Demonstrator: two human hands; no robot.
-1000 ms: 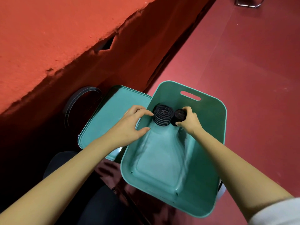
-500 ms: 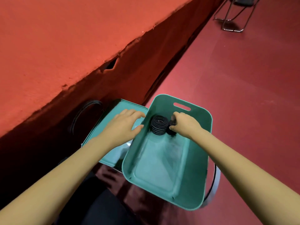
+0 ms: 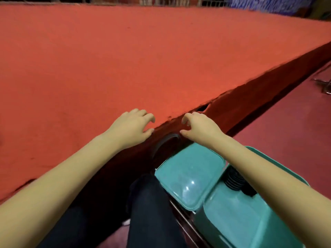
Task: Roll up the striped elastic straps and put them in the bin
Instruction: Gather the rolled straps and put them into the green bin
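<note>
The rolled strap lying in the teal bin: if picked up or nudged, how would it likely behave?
The rolled strap shows stacked ribbed layers with no visible tie, so it is probably light and squashy, and may loosen unless pinched across the coil. Being round, it could roll on the glossy bin floor if nudged.

Both hands, left (image 3: 131, 127) and right (image 3: 200, 127), reach forward, fingers loosely curled.
</note>
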